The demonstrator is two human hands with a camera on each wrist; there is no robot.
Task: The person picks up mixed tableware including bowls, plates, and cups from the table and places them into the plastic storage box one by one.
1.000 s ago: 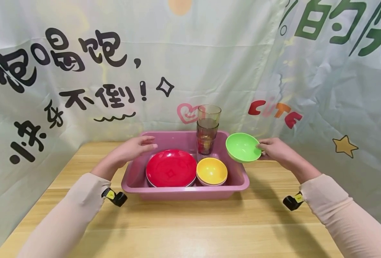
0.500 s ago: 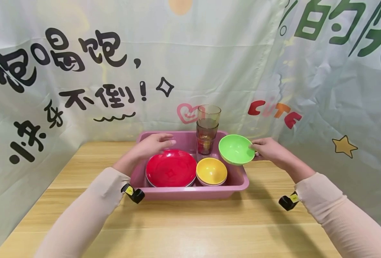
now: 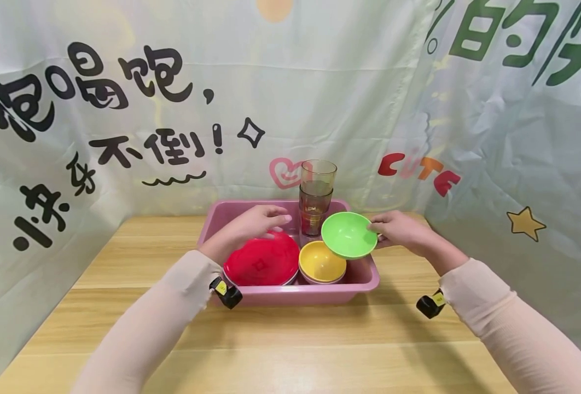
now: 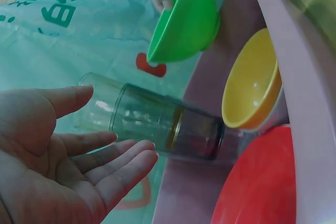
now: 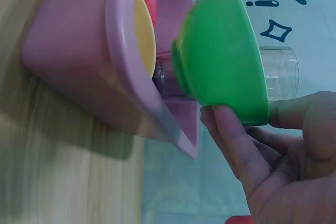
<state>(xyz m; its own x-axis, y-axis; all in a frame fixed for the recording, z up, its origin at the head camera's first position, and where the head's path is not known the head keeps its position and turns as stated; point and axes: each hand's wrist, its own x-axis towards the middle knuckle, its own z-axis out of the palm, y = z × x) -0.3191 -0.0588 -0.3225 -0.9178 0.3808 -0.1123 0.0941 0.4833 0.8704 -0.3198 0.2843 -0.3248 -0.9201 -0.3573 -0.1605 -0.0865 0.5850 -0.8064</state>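
My right hand (image 3: 401, 232) pinches the rim of a green bowl (image 3: 348, 236) between thumb and fingers. The bowl hangs tilted above the right part of a pink basin (image 3: 290, 296), overlapping a yellow bowl (image 3: 322, 262) in the head view. That yellow bowl sits on a paler bowl inside the basin. Left of it lies a red plate (image 3: 261, 261) stacked on another rim. My left hand (image 4: 79, 156) holds nothing; its fingers reach loosely over the plate toward a stack of see-through tumblers (image 3: 316, 200) standing at the basin's back.
The basin stands on a wooden table (image 3: 300, 345) near its back edge. Behind it hangs a printed cloth (image 3: 221, 82) with lettering and drawings. Each sleeve carries a small black wrist camera (image 3: 226, 293).
My right hand has carried the green bowl left and slightly down, closer over the yellow bowl. My left hand has moved right, from the basin's left rim to above the red plate.
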